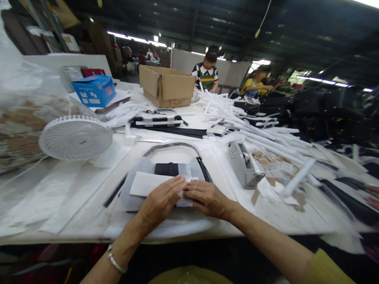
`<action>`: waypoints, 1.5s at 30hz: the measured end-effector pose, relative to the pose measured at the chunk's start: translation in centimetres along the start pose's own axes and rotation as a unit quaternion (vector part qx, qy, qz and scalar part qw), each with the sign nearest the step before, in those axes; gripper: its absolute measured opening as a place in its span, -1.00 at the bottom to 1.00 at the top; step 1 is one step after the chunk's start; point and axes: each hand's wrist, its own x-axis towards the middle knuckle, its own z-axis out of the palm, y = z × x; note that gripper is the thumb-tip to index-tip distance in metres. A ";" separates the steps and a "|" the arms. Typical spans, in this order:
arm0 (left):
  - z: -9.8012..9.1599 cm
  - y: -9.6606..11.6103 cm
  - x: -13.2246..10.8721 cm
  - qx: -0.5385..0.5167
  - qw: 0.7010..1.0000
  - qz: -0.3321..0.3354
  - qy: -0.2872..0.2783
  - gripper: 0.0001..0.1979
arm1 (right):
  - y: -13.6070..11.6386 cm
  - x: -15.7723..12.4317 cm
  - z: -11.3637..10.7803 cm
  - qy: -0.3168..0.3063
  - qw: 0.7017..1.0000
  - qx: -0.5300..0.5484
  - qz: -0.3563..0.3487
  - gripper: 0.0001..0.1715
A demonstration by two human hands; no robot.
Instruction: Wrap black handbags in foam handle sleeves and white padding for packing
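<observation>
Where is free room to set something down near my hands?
Free table lies right of the right hand, between the gray machine and the front edge. Left of the left hand, below the fan, only thin white sheets lie. White tubes crowd the far right.

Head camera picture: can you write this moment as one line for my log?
left hand: on white paper | right hand: on white paper | under: black bag | nearby: white desk fan
</observation>
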 end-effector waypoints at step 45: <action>0.0 1.5 0.2 0.100 0.993 0.032 -0.044 -0.59 | -3.3 -3.3 0.3 0.170 0.956 -0.204 0.124 -0.42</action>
